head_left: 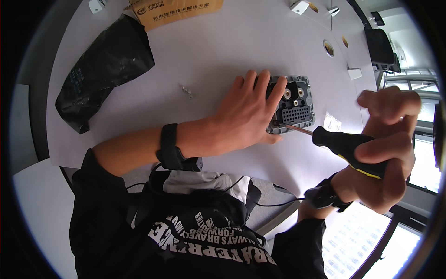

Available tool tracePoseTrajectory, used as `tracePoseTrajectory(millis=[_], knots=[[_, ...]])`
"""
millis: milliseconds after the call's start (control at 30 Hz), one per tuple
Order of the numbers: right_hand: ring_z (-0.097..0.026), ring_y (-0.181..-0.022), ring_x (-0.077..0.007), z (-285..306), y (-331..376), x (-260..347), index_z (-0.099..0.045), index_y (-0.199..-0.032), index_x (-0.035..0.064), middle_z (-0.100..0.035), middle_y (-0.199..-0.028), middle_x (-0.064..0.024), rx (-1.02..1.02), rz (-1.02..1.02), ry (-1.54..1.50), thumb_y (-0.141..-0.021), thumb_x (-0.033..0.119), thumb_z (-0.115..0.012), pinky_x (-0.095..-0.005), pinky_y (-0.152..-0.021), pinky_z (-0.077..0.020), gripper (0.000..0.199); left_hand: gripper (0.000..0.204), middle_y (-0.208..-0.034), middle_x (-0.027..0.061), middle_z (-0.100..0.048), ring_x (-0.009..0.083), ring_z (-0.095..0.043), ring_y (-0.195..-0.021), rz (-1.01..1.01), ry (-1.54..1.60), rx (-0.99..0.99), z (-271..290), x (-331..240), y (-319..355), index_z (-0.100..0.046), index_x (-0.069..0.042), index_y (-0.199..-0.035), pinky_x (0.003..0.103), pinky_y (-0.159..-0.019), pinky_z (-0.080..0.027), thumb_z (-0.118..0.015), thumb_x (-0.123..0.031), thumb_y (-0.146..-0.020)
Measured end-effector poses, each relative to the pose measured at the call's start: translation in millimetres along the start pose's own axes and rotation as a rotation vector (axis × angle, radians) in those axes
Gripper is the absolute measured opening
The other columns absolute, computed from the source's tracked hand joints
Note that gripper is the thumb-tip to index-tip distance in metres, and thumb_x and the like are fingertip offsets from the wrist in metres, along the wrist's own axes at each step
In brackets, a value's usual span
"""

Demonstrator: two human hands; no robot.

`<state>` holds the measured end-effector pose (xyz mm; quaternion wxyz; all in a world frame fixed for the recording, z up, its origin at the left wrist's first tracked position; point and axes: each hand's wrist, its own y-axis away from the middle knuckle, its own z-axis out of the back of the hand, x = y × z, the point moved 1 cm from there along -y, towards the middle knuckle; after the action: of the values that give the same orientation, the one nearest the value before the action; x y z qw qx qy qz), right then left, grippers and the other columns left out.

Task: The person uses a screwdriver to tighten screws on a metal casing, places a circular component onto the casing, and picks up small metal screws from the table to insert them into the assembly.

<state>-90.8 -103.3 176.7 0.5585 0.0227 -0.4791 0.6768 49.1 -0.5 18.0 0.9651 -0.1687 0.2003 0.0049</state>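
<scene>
A grey connector housing (312,95) with a black insert lies on the table. Its face shows several round metal contacts and a block of small holes. My left hand (244,108) grips its left side, fingers over the far part and thumb by the near edge; the hand hides that side. In my right hand (389,144) is a screwdriver (341,142) with a black and yellow handle, held at a slant. The screwdriver's tip meets the housing at its near-left corner; whether a screw sits under it I cannot tell.
Several small screws (186,91) lie left of my left hand. Farther left is a black bag (109,65), with a brown cardboard box (179,11) at the far edge. A small clear plastic bag (331,122) lies right of the housing. Round holes (328,48) pierce the white table.
</scene>
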Motion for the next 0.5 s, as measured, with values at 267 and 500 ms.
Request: tracePoseTrajectory(millis=[267, 500], knots=[[-0.070, -0.060, -0.0205, 14.4, -44.4, -65.4, -0.075, -0.089, -0.0010, -0.067, -0.089, -0.0131, 0.643, 0.119, -0.880, -0.085, 0.006, -0.060, -0.0300, -0.058, -0.0631, 0.017, 0.111, -0.143, 0.0300, -0.039, 0.0462, -0.039, -0.132, -0.108, 0.205, -0.001, -4.6, 20.1, -11.9, -0.034, 0.002, -0.150, 0.057, -0.107, -0.042, -0.090, -0.045, -0.067], [-0.068, -0.051, -0.0153, 17.8, -38.7, -49.7, -0.066, -0.084, 0.0077, -0.070, -0.074, -0.0085, 0.594, 0.113, -0.826, -0.092, 0.006, -0.065, -0.0252, -0.045, -0.0586, 0.009, 0.111, -0.143, 0.0308, -0.037, 0.0476, -0.037, -0.135, -0.088, 0.246, 0.026, -4.5, 14.3, -18.6, -0.034, 0.002, -0.150, 0.057, -0.111, -0.040, -0.091, -0.043, -0.067]])
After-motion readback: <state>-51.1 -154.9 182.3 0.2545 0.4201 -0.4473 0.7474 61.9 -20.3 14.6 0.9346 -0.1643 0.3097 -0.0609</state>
